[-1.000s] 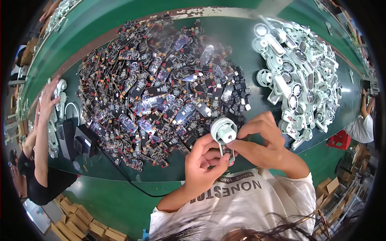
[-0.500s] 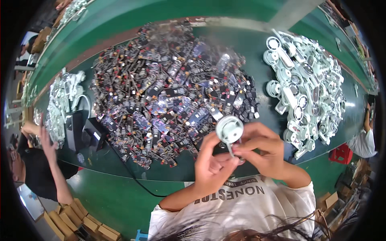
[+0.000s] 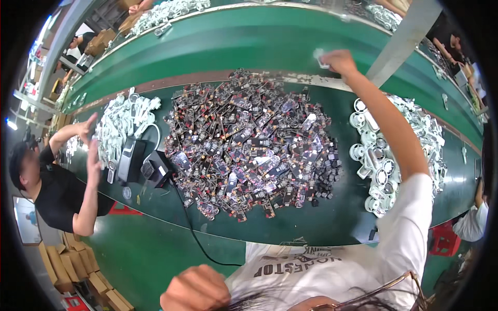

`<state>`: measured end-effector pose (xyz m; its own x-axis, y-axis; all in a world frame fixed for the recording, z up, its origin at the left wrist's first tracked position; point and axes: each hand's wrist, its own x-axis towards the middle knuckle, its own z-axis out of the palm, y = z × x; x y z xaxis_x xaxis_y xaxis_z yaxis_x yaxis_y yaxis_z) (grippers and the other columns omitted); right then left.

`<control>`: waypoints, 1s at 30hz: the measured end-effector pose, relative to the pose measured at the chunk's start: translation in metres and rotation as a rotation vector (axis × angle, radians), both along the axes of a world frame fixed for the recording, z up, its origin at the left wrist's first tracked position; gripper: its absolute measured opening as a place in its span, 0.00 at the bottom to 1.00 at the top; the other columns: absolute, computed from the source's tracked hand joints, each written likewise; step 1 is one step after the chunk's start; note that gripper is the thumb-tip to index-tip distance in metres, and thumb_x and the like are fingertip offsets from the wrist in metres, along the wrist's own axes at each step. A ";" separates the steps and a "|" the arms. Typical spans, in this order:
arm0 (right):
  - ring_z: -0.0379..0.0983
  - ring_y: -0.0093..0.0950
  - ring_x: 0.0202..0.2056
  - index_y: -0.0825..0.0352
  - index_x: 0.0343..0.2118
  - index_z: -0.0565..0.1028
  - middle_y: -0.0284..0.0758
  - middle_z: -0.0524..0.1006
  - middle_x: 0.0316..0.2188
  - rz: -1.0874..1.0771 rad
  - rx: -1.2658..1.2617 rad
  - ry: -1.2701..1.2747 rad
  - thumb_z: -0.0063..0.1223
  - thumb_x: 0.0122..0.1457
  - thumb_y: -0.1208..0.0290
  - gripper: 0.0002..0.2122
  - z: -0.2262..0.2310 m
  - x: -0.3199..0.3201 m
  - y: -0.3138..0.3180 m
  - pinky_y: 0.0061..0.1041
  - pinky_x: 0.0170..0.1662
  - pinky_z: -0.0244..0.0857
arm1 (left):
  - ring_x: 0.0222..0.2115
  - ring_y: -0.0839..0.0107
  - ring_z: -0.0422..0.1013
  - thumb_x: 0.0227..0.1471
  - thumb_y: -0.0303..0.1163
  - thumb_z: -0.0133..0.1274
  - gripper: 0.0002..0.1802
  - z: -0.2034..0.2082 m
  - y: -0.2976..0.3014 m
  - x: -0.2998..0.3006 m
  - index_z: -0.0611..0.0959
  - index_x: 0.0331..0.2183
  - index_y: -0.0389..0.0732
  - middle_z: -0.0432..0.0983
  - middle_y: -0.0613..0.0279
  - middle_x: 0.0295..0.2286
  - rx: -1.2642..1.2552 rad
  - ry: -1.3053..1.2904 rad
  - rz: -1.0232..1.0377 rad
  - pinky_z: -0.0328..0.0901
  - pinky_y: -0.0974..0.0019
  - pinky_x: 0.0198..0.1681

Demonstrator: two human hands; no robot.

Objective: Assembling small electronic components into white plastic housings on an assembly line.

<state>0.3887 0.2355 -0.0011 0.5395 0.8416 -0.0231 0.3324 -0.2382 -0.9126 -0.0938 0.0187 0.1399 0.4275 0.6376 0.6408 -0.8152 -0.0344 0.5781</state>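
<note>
My right hand (image 3: 341, 63) is stretched far out over the green conveyor belt, its fingertips closed on a small white plastic housing (image 3: 321, 58). Motion blurs the part's outline. At the lower edge, my left hand (image 3: 196, 290) is curled like a fist in front of my shirt. It is blurred, and whatever lies inside it is hidden. Between my arms a wide heap of small circuit boards (image 3: 254, 145) with dark and orange pieces covers the dark green table. Under and beside my right forearm is a pile of white round-headed housings (image 3: 371, 150).
More white parts (image 3: 122, 116) are piled at the left, beside two black boxes (image 3: 131, 159) and a black cable (image 3: 189, 223). A co-worker (image 3: 62, 181) sits there with both hands raised. A grey post (image 3: 407, 44) stands near my right hand. Red stools (image 3: 445, 238) and cartons (image 3: 72, 264) are on the floor.
My hands, together around a white round-headed housing before, have parted. The right has reached far forward over the belt; the left has dropped back toward me. The view has tilted up.
</note>
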 end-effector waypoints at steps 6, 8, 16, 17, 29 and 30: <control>0.69 0.43 0.45 0.54 0.33 0.82 0.44 0.77 0.37 -0.148 -0.161 -0.875 0.55 0.49 0.67 0.08 -0.029 0.009 0.067 0.40 0.43 0.68 | 0.39 0.57 0.72 0.51 0.51 0.55 0.30 0.007 -0.003 -0.019 0.76 0.40 0.30 0.71 0.44 0.42 0.250 0.155 -0.062 0.67 0.56 0.36; 0.61 0.48 0.51 0.53 0.35 0.81 0.47 0.77 0.36 -0.159 -0.315 -0.926 0.55 0.49 0.66 0.09 -0.019 0.016 0.066 0.43 0.47 0.64 | 0.33 0.58 0.71 0.50 0.51 0.56 0.28 0.015 0.002 -0.015 0.76 0.37 0.32 0.72 0.48 0.37 0.182 0.157 -0.183 0.66 0.58 0.31; 0.66 0.36 0.47 0.56 0.37 0.80 0.39 0.71 0.42 -0.012 0.393 -0.835 0.57 0.53 0.67 0.08 0.056 -0.063 -0.034 0.34 0.46 0.63 | 0.13 0.63 0.67 0.47 0.54 0.59 0.23 0.026 0.023 -0.004 0.76 0.25 0.42 0.72 0.64 0.19 0.188 0.186 -0.533 0.60 0.63 0.16; 0.67 0.33 0.45 0.58 0.37 0.80 0.38 0.71 0.41 0.049 0.507 -0.761 0.56 0.54 0.69 0.08 0.071 -0.086 -0.052 0.31 0.45 0.62 | 0.13 0.63 0.67 0.47 0.54 0.59 0.23 0.018 0.025 -0.006 0.76 0.24 0.43 0.72 0.65 0.19 0.237 0.180 -0.536 0.60 0.62 0.16; 0.58 0.16 0.31 0.40 0.43 0.76 0.14 0.69 0.27 0.479 1.217 -0.570 0.51 0.57 0.49 0.12 0.163 -0.213 -0.294 0.21 0.35 0.47 | 0.11 0.59 0.65 0.44 0.47 0.62 0.19 0.042 0.004 -0.025 0.77 0.21 0.42 0.67 0.62 0.12 0.326 0.555 -0.583 0.58 0.61 0.13; 0.58 0.16 0.31 0.41 0.42 0.76 0.13 0.69 0.27 0.510 1.202 -0.548 0.50 0.59 0.51 0.10 0.163 -0.214 -0.290 0.21 0.35 0.48 | 0.14 0.61 0.67 0.45 0.43 0.61 0.17 0.038 0.007 -0.027 0.77 0.23 0.40 0.69 0.62 0.14 0.487 0.581 -0.547 0.61 0.63 0.16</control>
<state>0.1743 -0.0550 0.1618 -0.1188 0.3003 0.9464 0.5178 0.8320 -0.1991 -0.1210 0.0258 0.1774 0.9262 -0.0294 0.3759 -0.3770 -0.0766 0.9230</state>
